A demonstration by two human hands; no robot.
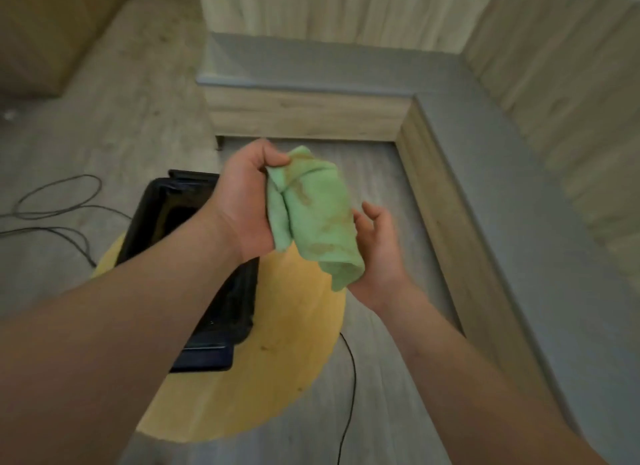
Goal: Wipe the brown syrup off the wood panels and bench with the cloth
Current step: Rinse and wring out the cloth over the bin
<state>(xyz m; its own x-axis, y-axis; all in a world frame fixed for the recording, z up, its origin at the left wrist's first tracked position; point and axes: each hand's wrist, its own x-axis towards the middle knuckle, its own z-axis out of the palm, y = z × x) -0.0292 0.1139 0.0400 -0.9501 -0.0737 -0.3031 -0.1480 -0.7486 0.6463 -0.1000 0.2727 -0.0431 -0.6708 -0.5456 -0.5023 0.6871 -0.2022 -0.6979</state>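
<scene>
Since the cloth [311, 215] is showing brown stains, the left hand [242, 201] is pinching its top edge, thumb against curled fingers, holding it mid-air over the floor, while the right hand [377, 256] is cupping the lower end, fingers loosely spread (likely refolding to a clean face). The bench [311, 66] and panels [304, 118] are sitting well ahead.

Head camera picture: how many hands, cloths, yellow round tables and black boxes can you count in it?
hands: 2 (left hand, right hand)
green cloth: 1
yellow round table: 1
black box: 1
total: 5
</scene>
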